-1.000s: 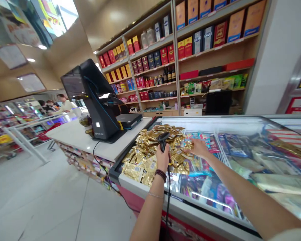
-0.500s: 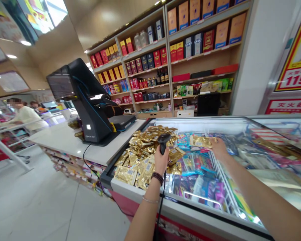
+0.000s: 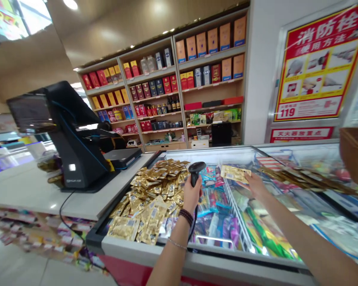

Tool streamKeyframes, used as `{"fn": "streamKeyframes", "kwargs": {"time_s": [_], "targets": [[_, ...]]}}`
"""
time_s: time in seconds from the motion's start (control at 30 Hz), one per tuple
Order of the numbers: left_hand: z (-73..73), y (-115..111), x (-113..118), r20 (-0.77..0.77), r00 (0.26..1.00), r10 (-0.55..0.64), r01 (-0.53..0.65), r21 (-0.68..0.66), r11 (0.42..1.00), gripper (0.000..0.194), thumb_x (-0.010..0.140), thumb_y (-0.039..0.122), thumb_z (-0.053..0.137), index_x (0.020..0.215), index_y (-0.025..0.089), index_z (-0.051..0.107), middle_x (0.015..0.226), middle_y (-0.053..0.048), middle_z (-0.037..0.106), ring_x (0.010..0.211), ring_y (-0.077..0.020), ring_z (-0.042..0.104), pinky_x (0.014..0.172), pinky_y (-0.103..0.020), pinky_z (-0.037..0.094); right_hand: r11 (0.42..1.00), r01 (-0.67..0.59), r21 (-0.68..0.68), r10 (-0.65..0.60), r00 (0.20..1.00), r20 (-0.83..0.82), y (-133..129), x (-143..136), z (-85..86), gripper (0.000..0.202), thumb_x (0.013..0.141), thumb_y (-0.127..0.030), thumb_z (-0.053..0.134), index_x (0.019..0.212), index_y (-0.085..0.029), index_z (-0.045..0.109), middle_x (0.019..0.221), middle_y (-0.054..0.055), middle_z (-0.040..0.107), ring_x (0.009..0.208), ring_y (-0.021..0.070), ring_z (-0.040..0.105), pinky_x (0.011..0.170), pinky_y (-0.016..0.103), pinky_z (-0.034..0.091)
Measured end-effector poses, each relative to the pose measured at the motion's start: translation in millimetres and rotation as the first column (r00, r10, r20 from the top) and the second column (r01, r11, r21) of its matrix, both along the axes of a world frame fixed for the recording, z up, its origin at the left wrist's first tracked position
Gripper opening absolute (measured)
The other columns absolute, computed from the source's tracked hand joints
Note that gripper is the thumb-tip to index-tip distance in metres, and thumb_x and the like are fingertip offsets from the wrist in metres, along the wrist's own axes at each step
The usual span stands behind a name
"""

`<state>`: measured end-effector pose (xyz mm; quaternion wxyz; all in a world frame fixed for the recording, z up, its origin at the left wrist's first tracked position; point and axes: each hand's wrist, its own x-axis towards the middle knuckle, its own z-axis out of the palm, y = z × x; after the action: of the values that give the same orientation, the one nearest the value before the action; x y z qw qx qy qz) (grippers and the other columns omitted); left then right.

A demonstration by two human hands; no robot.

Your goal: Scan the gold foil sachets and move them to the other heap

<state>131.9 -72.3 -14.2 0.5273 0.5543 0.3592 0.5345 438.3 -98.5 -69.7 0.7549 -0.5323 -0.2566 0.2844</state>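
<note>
My left hand [image 3: 192, 194] is wrapped round the handle of a black barcode scanner [image 3: 197, 169], its head upright and its cable hanging down past my wrist. Out to the right, my right hand [image 3: 254, 184] pinches the end of a gold foil packet [image 3: 235, 174] above the freezer's glass. A big heap of similar gold packets [image 3: 159, 186] lies on the left part of the chest freezer [image 3: 143, 254], just left of the scanner. Through the glass, colourful wrapped goods [image 3: 216, 200] show in white wire baskets.
A black checkout terminal [image 3: 74, 139] with a flat scale [image 3: 123, 157] stands on the white counter [image 3: 86, 200] at left. More gold packets [image 3: 304, 178] lie in a row at right, near a brown basket [image 3: 356, 155]. Shelves [image 3: 179, 89] of boxes line the back.
The view has swung to the right, bringing the red wall poster and the brown basket into sight. Both hands keep hold of the scanner and the packet, and the scanner now stands farther from the heap.
</note>
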Motion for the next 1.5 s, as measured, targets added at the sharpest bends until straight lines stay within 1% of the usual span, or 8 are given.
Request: {"fn": "streamKeyframes", "kwargs": {"time_s": [0.13,0.23,0.33,0.53,0.7,0.93,1.23,1.5], "targets": [[0.2,-19.2,50.5,0.011,0.984,-0.179,0.179,-0.003,0.984,0.064,0.085,0.078,0.101,0.091,0.028,0.061,0.063,0.008,0.057,0.045,-0.0118,0.054,0.046,-0.023,0.038,0.995,0.094,0.021,-0.092,0.993,-0.069,-34.4,31.9,-1.5,0.023,0.087,-0.041,0.091,0.086,-0.032,0.070,0.093,0.000,0.085,0.106,0.0326,0.090,0.124,0.072,0.072],[-2.7,-32.2,76.5,0.012,0.957,-0.290,0.290,-0.013,0.957,0.066,0.082,0.080,0.100,0.091,0.028,0.061,0.065,0.008,0.060,0.044,-0.0107,0.053,0.046,-0.024,0.040,0.990,0.131,0.061,-0.127,0.990,-0.055,-44.0,40.1,-1.9,0.025,0.084,-0.048,0.093,0.094,-0.032,0.075,0.097,0.003,0.087,0.111,0.0376,0.092,0.119,0.075,0.074],[-8.5,-40.1,88.7,0.010,0.934,-0.357,0.357,-0.036,0.933,0.069,0.077,0.082,0.101,0.092,0.027,0.063,0.069,0.006,0.063,0.044,-0.0103,0.053,0.045,-0.024,0.038,0.986,0.151,0.063,-0.148,0.988,-0.048,-39.3,40.8,-4.1,0.033,0.082,-0.053,0.093,0.100,-0.031,0.077,0.100,0.007,0.089,0.115,0.0439,0.092,0.113,0.078,0.076],[-21.7,-41.8,87.7,0.043,0.921,-0.388,0.390,-0.064,0.918,0.078,0.070,0.091,0.101,0.092,0.027,0.063,0.069,0.007,0.061,0.043,-0.0092,0.052,0.045,-0.024,0.039,0.989,0.142,0.044,-0.142,0.990,0.001,-30.2,44.4,-7.7,0.042,0.077,-0.061,0.094,0.100,-0.031,0.075,0.100,0.008,0.088,0.114,0.0473,0.091,0.107,0.078,0.078],[-26.9,-40.2,84.9,0.039,0.924,-0.380,0.382,-0.075,0.921,0.074,0.077,0.089,0.098,0.097,0.026,0.066,0.070,0.007,0.061,0.044,-0.0098,0.051,0.045,-0.025,0.037,0.988,0.144,0.051,-0.145,0.989,0.003,-35.8,45.3,-7.7,0.048,0.075,-0.061,0.097,0.105,-0.030,0.076,0.109,0.010,0.090,0.126,0.0492,0.088,0.111,0.078,0.077],[-35.8,-40.7,85.5,-0.034,0.920,-0.391,0.389,-0.055,0.920,0.070,0.081,0.086,0.100,0.086,0.028,0.060,0.065,0.006,0.060,0.043,-0.0121,0.054,0.044,-0.025,0.039,0.988,0.144,0.062,-0.145,0.989,0.006,-40.0,43.0,-5.7,0.050,0.078,-0.063,0.098,0.109,-0.030,0.076,0.108,0.008,0.088,0.123,0.0438,0.087,0.113,0.077,0.077],[-35.6,-39.9,80.8,-0.027,0.913,-0.407,0.405,-0.066,0.912,0.066,0.084,0.081,0.100,0.090,0.028,0.061,0.067,0.006,0.062,0.045,-0.0131,0.056,0.047,-0.027,0.043,0.986,0.147,0.078,-0.146,0.989,-0.018,-41.5,41.3,-5.4,0.049,0.077,-0.061,0.102,0.106,-0.030,0.077,0.109,0.006,0.085,0.126,0.0404,0.085,0.116,0.075,0.076],[-32.5,-43.5,81.6,-0.013,0.922,-0.387,0.385,-0.069,0.920,0.069,0.082,0.083,0.101,0.089,0.027,0.062,0.066,0.006,0.061,0.043,-0.0119,0.055,0.045,-0.025,0.039,0.985,0.144,0.091,-0.141,0.989,-0.030,-41.2,44.3,-9.1,0.044,0.079,-0.056,0.101,0.106,-0.030,0.078,0.108,0.005,0.085,0.118,0.0371,0.084,0.113,0.069,0.078]]}}
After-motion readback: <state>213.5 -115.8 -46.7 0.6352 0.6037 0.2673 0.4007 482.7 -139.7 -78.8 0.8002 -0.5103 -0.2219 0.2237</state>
